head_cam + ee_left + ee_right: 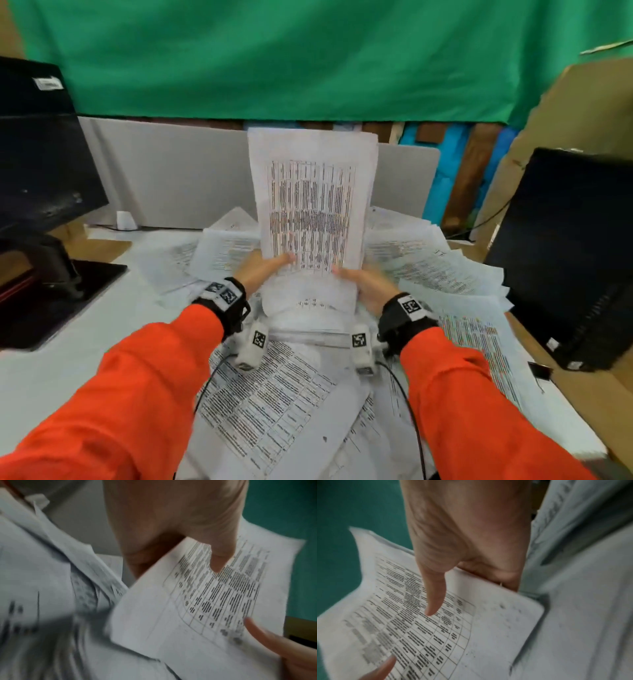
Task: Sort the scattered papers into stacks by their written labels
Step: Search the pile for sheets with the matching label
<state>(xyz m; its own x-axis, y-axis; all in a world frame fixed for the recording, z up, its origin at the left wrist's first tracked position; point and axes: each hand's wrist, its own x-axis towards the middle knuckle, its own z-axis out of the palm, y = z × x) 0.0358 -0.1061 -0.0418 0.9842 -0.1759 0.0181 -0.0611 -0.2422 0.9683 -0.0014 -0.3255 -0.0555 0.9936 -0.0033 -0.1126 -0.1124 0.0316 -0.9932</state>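
Head view showed you holding a sheaf of printed sheets (310, 202) upright above the middle of the counter (44, 370), its lower edge caught between both hands. Your left hand (263, 270) gripped the lower left corner, thumb laid on the printed face; your right hand (363, 284) gripped the lower right corner the same way. At the left wrist view, your thumb (217, 555) pressed flat on the table of dark text while the other fingers sat behind the sheaf, so you pinched the paper between them. At the right wrist view, your thumb (435, 591) lay straight along the printed grid and the remaining fingers were hidden behind the sheets, again a pinch. How many sheets you held I could not tell; several edges showed at the top.

Loose papers (267, 397) lay scattered over the counter below your wrists, spreading from the near edge to the far edge and fanning toward the right edge (445, 270). Any written labels were too blurred to read.

A dark monitor (41, 164) stood at the counter's left edge, and another black screen (561, 253) stood at the right edge. A grey divider (164, 174) ran along the far edge, with green cloth (239, 58) hanging behind it.
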